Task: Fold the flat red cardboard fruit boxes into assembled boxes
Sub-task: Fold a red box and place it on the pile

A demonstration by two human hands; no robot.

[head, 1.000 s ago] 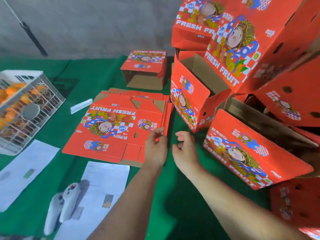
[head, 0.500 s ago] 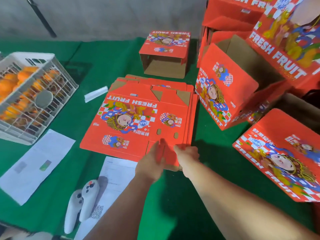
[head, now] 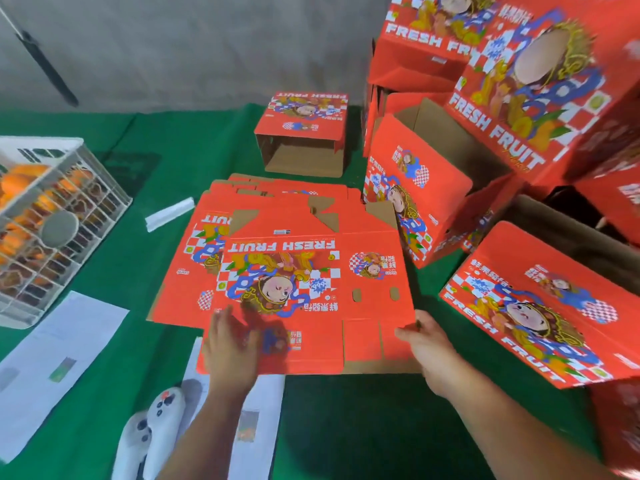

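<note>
- left hand (head: 231, 344) lies flat, fingers spread, pressing the near left part of the top flat box (head: 311, 292).
- right hand (head: 424, 344) pinches that box's near right corner.
- the box lies on the stack of flat boxes (head: 183, 271), on the green table (head: 138, 358).

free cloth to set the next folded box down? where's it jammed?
Bare green cloth lies between the white crate and the small open box, and in front between the forearms. The right side is crowded with assembled boxes; papers and controllers fill the near left.
</note>
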